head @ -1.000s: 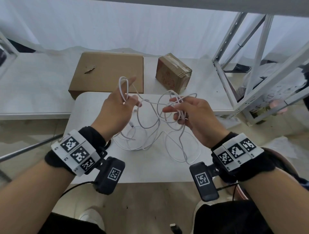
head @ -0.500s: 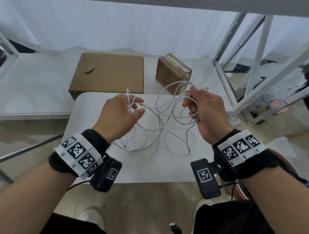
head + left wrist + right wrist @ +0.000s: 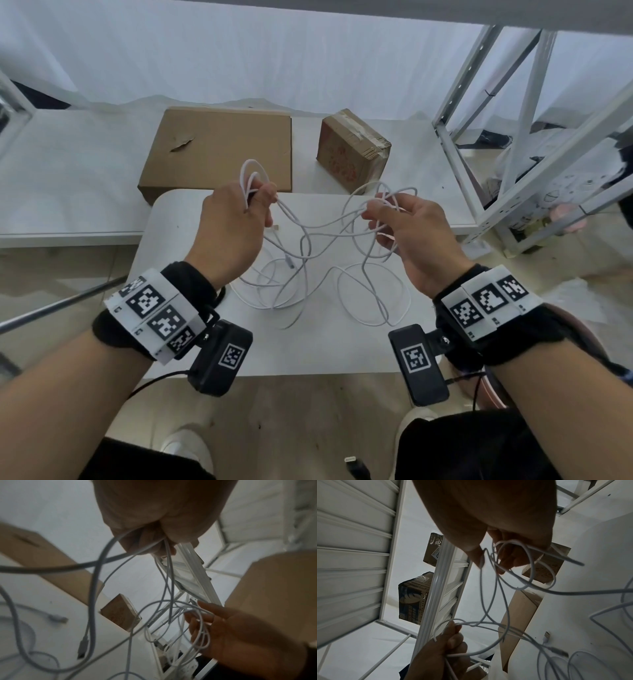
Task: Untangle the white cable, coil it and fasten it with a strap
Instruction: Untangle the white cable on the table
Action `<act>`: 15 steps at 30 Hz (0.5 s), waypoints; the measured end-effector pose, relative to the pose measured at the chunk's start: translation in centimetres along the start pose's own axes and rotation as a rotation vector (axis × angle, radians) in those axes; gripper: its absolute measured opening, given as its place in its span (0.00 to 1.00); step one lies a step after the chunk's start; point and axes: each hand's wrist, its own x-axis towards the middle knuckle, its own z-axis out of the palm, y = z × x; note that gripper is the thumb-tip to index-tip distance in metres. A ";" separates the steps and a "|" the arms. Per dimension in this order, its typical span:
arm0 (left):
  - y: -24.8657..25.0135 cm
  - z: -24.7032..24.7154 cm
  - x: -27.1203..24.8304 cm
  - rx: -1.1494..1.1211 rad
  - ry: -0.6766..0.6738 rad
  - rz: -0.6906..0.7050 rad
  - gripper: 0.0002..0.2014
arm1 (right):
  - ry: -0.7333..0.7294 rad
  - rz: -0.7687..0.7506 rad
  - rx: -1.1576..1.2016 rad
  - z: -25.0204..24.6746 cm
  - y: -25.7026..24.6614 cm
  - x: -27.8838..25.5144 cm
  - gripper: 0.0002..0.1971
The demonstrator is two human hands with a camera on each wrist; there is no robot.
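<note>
flat box left of small box, rack perhaps rightmost

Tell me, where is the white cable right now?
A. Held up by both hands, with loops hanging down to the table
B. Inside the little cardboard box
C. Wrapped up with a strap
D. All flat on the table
A: the left hand and right hand each hold loops of the white cable in the air, and the rest droops onto the white table.

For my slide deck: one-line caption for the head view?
Left hand and right hand hold a tangled white cable above a white table, loops trailing onto it.
</note>
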 end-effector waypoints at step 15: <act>0.1 -0.5 0.3 -0.489 -0.051 -0.218 0.13 | -0.002 0.002 -0.021 0.1 -0.1 -0.4 0.26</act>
